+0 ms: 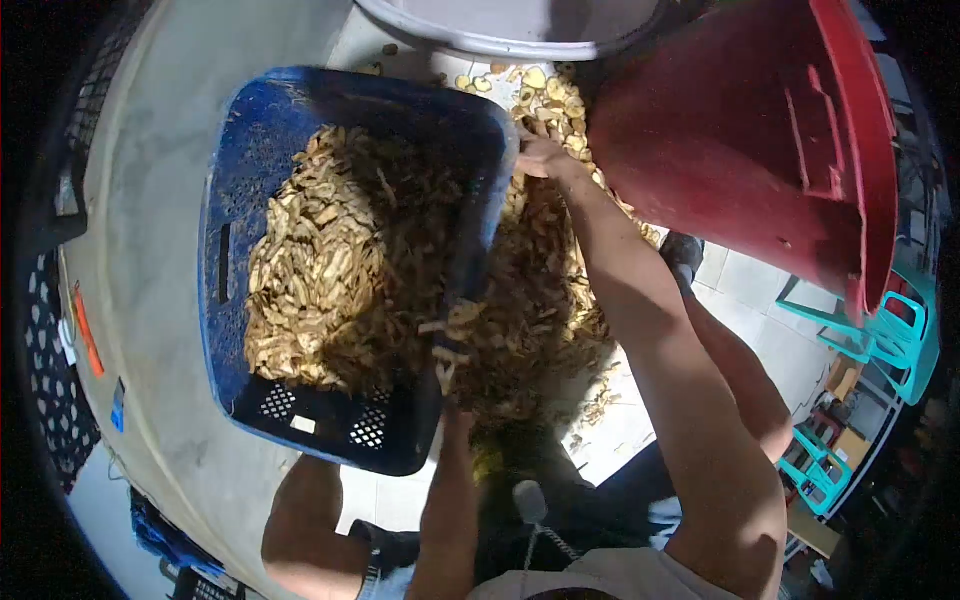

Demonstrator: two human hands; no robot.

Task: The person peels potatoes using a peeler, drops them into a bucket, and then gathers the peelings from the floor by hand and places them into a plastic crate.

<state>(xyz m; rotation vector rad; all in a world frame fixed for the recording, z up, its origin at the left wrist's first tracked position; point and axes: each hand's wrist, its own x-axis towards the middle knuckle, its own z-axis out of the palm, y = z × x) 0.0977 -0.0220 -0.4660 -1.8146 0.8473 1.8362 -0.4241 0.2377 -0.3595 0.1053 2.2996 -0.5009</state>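
A blue plastic basket [222, 170] with slotted sides holds many pale, brown-edged dried slices [310, 260]. My left hand [450, 350] is at the near part of its right rim, partly in shadow, with fingers closed over the edge. At the far right corner of the basket, my right hand [540, 157] has its fingers curled against the rim, its fingertips partly hidden. Beside the basket, a loose pile of similar slices [555, 300] lies on the floor between my arms, much of it in shadow.
A large red tub [720, 130] lies tipped at the right. The rim of a pale round container [500, 45] is at the top. Teal plastic stools [900, 330] stand at far right. A grey surface [150, 250] runs along the left, with an orange-handled tool [88, 330] at its edge.
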